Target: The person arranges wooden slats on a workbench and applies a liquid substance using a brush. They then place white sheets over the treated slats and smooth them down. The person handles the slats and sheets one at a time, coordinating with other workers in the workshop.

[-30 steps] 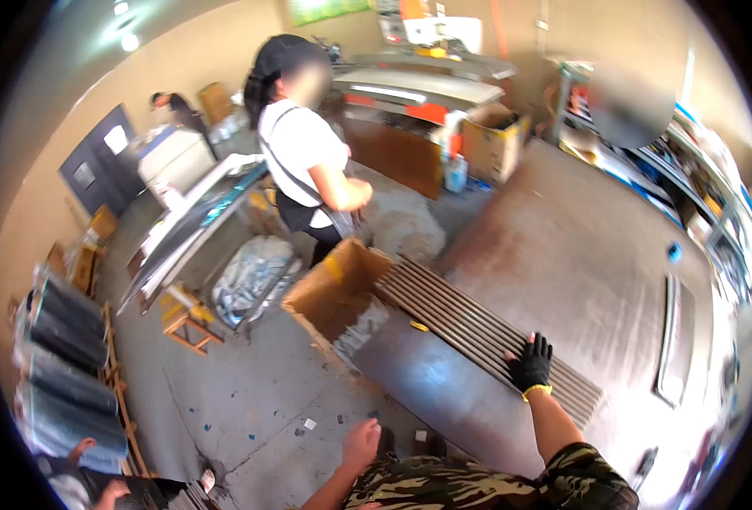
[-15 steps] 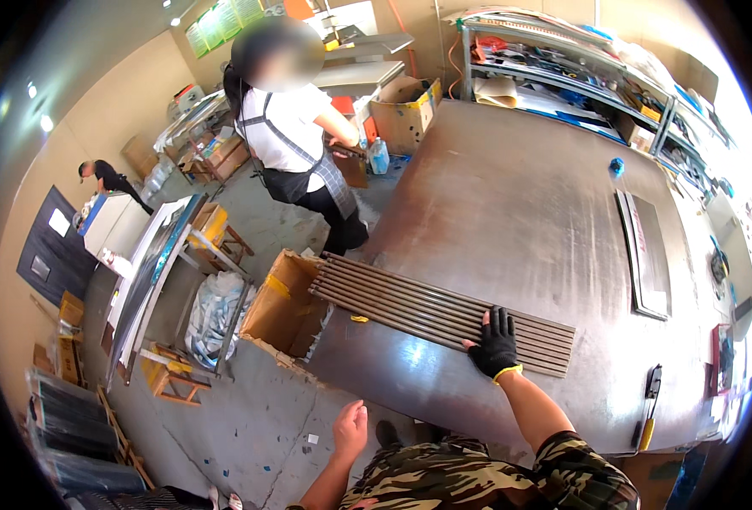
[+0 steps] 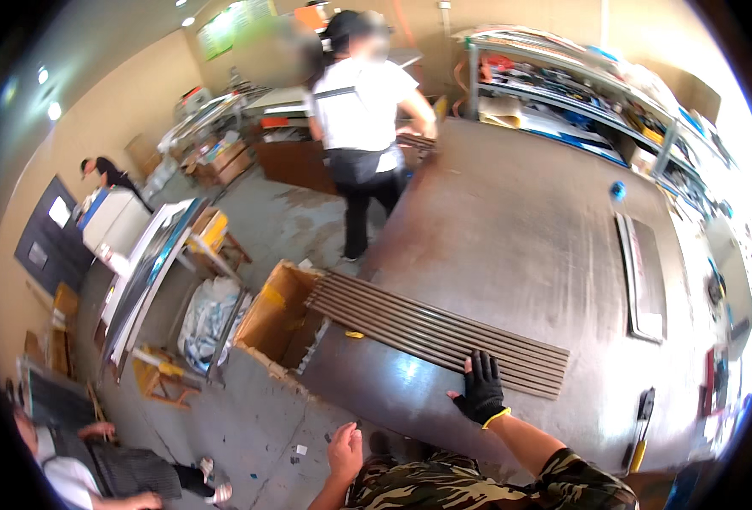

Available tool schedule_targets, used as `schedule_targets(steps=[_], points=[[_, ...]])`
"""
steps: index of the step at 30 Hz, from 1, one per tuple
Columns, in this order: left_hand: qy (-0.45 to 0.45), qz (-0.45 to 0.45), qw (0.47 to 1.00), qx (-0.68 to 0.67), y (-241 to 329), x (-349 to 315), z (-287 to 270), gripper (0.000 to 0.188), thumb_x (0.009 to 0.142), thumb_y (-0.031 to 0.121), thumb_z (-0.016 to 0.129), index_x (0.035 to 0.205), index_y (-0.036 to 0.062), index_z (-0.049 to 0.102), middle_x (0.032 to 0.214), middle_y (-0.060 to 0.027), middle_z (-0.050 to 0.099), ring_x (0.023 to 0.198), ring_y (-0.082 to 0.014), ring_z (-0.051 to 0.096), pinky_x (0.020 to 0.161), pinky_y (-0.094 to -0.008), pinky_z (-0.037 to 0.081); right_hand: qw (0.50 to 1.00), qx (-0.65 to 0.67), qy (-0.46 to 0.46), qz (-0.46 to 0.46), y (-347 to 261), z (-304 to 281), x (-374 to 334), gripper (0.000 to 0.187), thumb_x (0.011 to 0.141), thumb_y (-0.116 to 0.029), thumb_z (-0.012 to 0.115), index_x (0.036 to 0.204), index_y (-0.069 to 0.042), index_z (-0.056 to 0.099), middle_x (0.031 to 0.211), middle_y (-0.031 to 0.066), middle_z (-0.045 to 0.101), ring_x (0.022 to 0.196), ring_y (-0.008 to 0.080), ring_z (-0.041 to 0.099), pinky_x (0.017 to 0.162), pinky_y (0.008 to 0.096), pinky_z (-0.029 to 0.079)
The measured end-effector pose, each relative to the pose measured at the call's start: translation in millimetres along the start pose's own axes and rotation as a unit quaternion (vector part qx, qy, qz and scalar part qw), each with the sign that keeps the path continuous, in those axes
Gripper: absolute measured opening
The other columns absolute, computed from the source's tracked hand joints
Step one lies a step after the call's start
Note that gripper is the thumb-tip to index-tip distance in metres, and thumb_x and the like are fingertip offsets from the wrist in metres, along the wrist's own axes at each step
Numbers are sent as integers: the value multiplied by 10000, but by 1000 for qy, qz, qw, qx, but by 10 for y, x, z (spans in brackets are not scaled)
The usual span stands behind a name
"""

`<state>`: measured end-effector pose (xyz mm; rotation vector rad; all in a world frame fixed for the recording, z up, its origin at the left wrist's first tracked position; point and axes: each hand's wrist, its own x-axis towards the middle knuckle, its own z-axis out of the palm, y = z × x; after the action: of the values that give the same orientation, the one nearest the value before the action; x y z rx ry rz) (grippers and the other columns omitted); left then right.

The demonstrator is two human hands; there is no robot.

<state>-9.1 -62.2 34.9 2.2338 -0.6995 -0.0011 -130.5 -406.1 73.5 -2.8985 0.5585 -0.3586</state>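
Gloved right hand (image 3: 480,393) pressed flat on near edge of grey metal strips (image 3: 431,331) lying side by side on steel bench (image 3: 520,221). Bare left hand (image 3: 344,450) hung below bench edge, near open cardboard box (image 3: 278,319).

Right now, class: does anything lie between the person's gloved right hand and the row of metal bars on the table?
Nothing visible does. The right hand, in a black glove, already rests on the near edge of the metal bars, fingers spread flat. The bare left hand hangs off the table, beside it.
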Motion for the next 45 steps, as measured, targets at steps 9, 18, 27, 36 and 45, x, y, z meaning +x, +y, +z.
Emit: schedule_targets(steps=[9, 18, 27, 36, 45], points=[[-58, -59, 994, -67, 92, 209, -85, 336, 1007, 307, 561, 1168, 24, 642, 1175, -154, 646, 1077, -342, 617, 903, -422, 505, 995, -14, 62, -80, -613, 454, 218, 960, 753, -222, 787, 1545, -35, 278, 1516, 237, 381, 1426, 423, 321, 1187, 486, 249], [71, -343, 936, 42, -201, -854, -379, 614, 1010, 524, 392, 924, 10, 717, 974, -202, 687, 981, -416, 638, 895, -490, 489, 828, 269, -92, -483, -2095, -266, 353, 411, 816, -279, 696, 1073, 13, 565, 1143, 218, 582, 1031, 396, 533, 887, 487, 415], [-39, -218, 974, 46, -417, -1304, -529, 385, 994, 362, 369, 1015, 76, 627, 980, -231, 686, 946, -449, 641, 799, -550, 483, 847, 324, -106, -409, -2025, 545, 583, 496, 779, -256, 776, 1165, -58, 535, 1198, 172, 570, 1069, 383, 524, 929, 515, 431], [-86, -162, 983, -17, 111, -253, -341, 541, 965, 315, 638, 1411, 28, 526, 1470, -232, 488, 1360, -450, 435, 1121, -536, 362, 963, 180, 20, -201, -640, 185, -449, 664, 850, -404, 707, 1354, -21, 508, 1441, 238, 485, 1353, 418, 438, 1138, 539, 322], [-15, 217, 971, 95, 763, 597, 84, 479, 862, 273, 694, 1250, 1, 622, 1390, -223, 544, 1312, -423, 476, 1080, -545, 359, 990, 70, 49, 108, -12, -251, -1710, 705, 827, -370, 724, 1382, -15, 471, 1460, 250, 457, 1377, 442, 398, 1158, 563, 275]])
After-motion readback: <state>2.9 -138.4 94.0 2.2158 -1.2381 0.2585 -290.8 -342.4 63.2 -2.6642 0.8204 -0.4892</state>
